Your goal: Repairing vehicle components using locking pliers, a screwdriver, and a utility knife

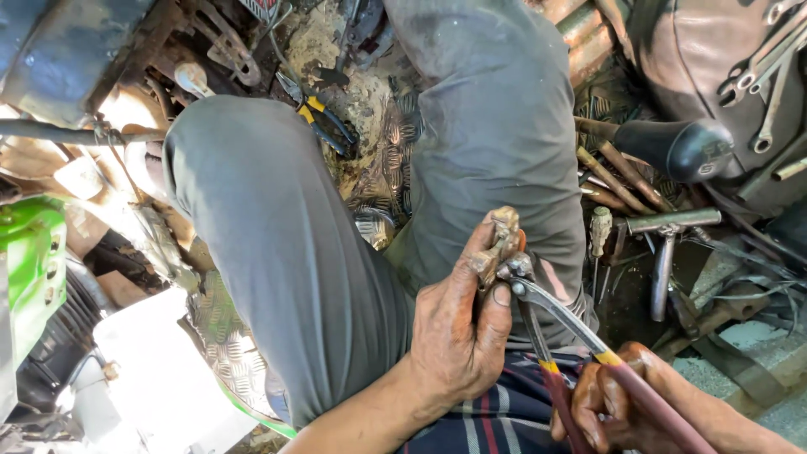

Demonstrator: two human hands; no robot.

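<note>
Pliers (551, 336) with dark red grips and a yellow band lie closest to the camera, held by the right hand (626, 403) at the bottom right edge of the view. That hand is curled shut around both handles, fingers wrapped over the grips, wrist low and angled up to the left. The tool's long axis runs from the lower right up to the upper left, and its nose meets the small rusty metal part (500, 244) just above the left thumb.

Up and to the left of the right hand, the left hand (462, 328) is the nearer of the two to the part. It is closed on it: thumb and forefinger pinch the brown, corroded piece, which stands roughly upright out of the fist, its top poking clear of the fingers. The left forearm comes in from the bottom centre, palm turned toward the pliers. Whether the plier nose grips the part or a small fitting at its base is too small to tell.

Behind both hands are the person's grey-trousered knees (277, 235). Beyond them, on a dirty chequer-plate floor (395, 160), lie blue-and-yellow-handled pliers (324, 118), while to the right sit a T-handle socket wrench (668, 240), a wooden-handled screwdriver (599, 231) and several spanners (769, 76).
</note>
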